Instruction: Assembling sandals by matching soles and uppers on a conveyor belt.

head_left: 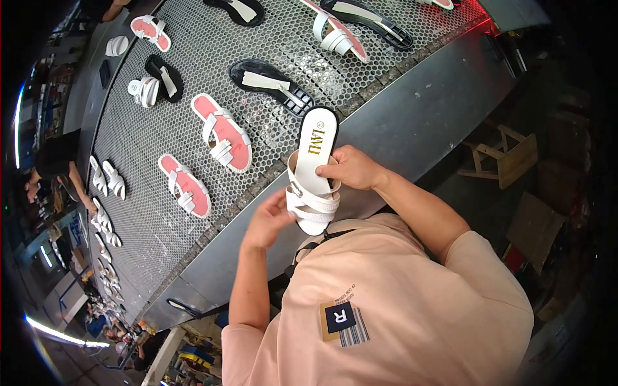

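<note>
A white slide sandal [320, 128] with crossed straps, a small buckle-like ornament and gold print on its insole is held up in front of me, toe end toward my body. My right hand [355, 168] grips its side, thumb on the insole and fingers underneath. Beside the straps is my left hand [270, 215], its fingers apart and slightly bent, fingertips at or just touching the strap edge. Behind the raised sandal a black sole [267, 82] with a pale patch lies on the mesh conveyor.
The perforated conveyor [270, 145] carries pink-bottomed white uppers [225, 132], [185, 186] and another black sole [367, 22]. A metal side panel [412, 116] borders it. A wooden stool [505, 157] stands at right. Across the belt, another person's arm [80, 186] reaches toward white sandals [106, 222].
</note>
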The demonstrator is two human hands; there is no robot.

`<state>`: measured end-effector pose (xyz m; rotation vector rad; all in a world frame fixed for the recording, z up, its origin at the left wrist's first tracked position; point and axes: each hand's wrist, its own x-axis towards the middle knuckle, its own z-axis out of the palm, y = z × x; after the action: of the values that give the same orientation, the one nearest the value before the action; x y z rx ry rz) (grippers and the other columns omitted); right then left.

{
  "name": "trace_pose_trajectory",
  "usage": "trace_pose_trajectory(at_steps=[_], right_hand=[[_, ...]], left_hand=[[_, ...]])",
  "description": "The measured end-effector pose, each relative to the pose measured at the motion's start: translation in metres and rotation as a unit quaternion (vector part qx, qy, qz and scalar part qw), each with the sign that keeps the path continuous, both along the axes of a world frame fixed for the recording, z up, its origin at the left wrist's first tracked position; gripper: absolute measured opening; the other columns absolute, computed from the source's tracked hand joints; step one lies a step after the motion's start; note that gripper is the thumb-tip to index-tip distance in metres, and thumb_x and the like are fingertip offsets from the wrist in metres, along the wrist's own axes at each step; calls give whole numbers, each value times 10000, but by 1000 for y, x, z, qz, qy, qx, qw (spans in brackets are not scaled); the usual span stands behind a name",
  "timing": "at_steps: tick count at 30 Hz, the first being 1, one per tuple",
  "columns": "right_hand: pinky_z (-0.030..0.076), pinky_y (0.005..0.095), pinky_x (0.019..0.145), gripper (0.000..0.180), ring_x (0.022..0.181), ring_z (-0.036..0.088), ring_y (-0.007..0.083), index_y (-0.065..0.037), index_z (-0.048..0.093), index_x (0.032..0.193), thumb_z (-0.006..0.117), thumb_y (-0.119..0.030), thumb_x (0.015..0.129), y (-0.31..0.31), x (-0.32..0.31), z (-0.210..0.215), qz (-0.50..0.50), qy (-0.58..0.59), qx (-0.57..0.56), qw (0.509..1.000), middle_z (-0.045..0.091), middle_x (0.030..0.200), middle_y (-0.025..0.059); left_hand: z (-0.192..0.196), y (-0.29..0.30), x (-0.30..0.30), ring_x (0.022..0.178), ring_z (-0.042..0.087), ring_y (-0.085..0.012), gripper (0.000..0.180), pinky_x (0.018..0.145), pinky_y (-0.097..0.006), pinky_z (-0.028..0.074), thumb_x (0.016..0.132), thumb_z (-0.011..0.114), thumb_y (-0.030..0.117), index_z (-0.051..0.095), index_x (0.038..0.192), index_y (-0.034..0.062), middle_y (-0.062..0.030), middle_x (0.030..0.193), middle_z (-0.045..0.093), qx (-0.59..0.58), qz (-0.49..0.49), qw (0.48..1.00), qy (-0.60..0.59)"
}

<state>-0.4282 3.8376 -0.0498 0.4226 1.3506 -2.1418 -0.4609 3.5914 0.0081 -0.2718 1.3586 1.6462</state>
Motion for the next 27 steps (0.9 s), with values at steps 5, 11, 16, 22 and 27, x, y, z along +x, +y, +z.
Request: trace_pose_trajectory(at_steps=[5,11,16,22,27], right_hand=[[512,266,750,229,857,635,126,39,675,1036,622,-123,882,8,-4,10,-19,-26,-41,999,688,961,72],[506,274,814,244,912,627,130,42,650,1084,610,-100,890,19,-4,23,-17,-34,-60,997,675,1029,82],[502,284,829,248,924,629,143,28,639,1101,614,-76,877,22,-3,22,-25,-45,-74,996,669,1042,85],[510,305,829,259,913,640,166,-13,620,1117,620,-40,859,18,-3,29,-103,-61,-152,981,665,1027,82],[528,311,798,240,896,649,174,-15,622,1097,614,-29,857,20,-3,28,-144,-70,-172,972,666,1009,80]], left_hand=[[23,41,22,1108,555,-174,639,928,-336,471,770,652,-70,396,1352,-11,-85,1185,580,-28,13,999,-20],[15,55,30,1008,586,-136,493,870,-293,490,803,663,-37,457,1250,3,-64,1130,595,-112,24,993,28],[16,59,31,978,597,-130,438,867,-279,491,800,651,-73,480,1197,2,-50,1072,606,-111,53,992,31],[18,64,30,963,602,-119,430,847,-276,501,794,644,-87,489,1186,-1,-53,1064,612,-112,20,992,47],[19,74,29,965,606,-125,444,853,-280,504,787,646,-95,483,1191,-9,-61,1082,612,-97,22,994,38]])
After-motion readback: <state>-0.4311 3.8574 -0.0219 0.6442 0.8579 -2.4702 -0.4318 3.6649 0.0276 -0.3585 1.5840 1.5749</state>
